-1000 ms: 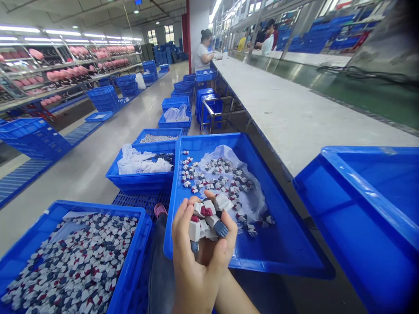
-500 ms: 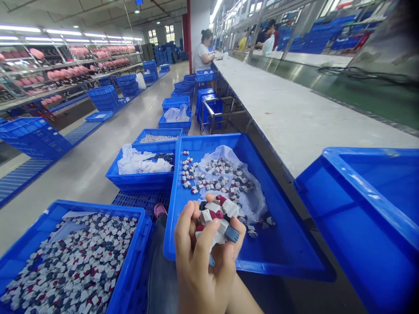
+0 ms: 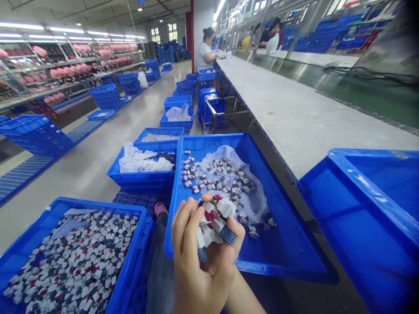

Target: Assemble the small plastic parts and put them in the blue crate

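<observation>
Head view shows one hand (image 3: 201, 261), probably the left, at lower centre, its grip clamped on a cluster of small white, red and blue-grey plastic pieces (image 3: 214, 222). It hovers over the near rim of the middle blue tray (image 3: 284, 261), where more pieces lie on a clear bag (image 3: 229, 183). The step looks like gathering; the other hand is out of view.

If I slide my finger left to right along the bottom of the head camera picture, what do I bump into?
Blue bin full of small pieces → hands cupping a bunch of small pieces → middle bin with the plastic bag → empty blue bin.
</observation>
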Tool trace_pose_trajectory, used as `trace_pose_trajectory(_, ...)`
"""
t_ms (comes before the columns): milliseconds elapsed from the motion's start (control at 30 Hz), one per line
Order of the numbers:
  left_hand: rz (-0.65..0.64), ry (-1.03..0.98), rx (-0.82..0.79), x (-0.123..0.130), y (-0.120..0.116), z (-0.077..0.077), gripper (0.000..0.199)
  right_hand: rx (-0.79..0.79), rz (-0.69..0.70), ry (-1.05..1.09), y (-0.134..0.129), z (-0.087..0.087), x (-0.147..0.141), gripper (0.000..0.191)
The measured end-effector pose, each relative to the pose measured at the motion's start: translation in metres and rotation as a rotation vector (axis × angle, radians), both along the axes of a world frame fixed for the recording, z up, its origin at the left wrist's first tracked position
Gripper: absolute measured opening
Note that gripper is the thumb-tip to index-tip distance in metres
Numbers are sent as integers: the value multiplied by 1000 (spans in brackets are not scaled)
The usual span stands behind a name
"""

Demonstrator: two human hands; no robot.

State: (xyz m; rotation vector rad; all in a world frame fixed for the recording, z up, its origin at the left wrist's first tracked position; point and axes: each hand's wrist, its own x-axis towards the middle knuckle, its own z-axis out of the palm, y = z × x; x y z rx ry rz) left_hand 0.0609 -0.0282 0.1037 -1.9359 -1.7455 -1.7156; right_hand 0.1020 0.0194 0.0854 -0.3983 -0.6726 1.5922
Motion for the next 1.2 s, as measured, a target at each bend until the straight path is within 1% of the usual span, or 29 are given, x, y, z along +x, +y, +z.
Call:
trace_pose_trajectory(100, -12, -115, -186, -9, -1, 3, 45, 1, 54, 23, 1, 8, -3, 40)
trace_pose_trajectory(200, 24, -157, -250, -19, 6, 7, 42, 11, 1, -70, 1, 6, -9, 36)
trace_pose_trajectory(267, 3, -137, -271, -24, 14, 13, 41, 6, -45, -111, 1, 2, -14, 30)
trace_pose_trajectory(367, -43, -56, -362, -29, 25, 27, 35, -13, -87, -119, 2, -6, -20, 24)
trace_pose_trajectory(467, -32, 17, -442, -31, 34, 41, 29, -9, -110, -164, 3, -9, -23, 24)
trace_pose_trajectory(533, -35, 32, -474, -33, 39, 46, 25, -10, -104, -212, 5, -9, -22, 26)
trace_pose_trajectory(600, -55, -16, -480, -36, 44, 45, 22, -4, -111, -269, 7, -8, -20, 29)
trace_pose_trajectory(633, -82, -91, -480, -38, 48, 43, 22, 2, -131, -301, 8, -8, -18, 29)
trace_pose_trajectory(667, -123, -207, -485, -40, 51, 40, 23, 9, -155, -332, 9, -7, -16, 29)
trace_pose_trajectory(767, -284, -682, -518, -47, 58, 30, 28, 1, -208, -384, 10, -5, -11, 28)
trace_pose_trajectory(833, -366, -963, -507, -50, 60, 26, 28, -13, -195, -364, 10, -5, -9, 29)
trace_pose_trajectory(933, -424, -1275, -457, -51, 60, 23, 22, 7, -113, -261, 10, -4, -6, 35)
trace_pose_trajectory(1000, -405, -1391, -392, -50, 59, 22, 18, 11, -6, -131, 11, -3, -4, 38)
trace_pose_trajectory(1033, -377, -1406, -342, -50, 58, 20, 16, 5, 59, -52, 11, -2, -4, 38)
trace_pose_trajectory(1100, -308, -1344, -237, -51, 58, 17, 14, -11, 221, 111, 14, -2, -2, 37)
trace_pose_trajectory(1133, -275, -1280, -202, -52, 57, 15, 13, -11, 306, 186, 15, -3, -1, 36)
trace_pose_trajectory(1200, -224, -1104, -188, -55, 55, 14, 16, 2, 447, 317, 16, -5, 1, 36)
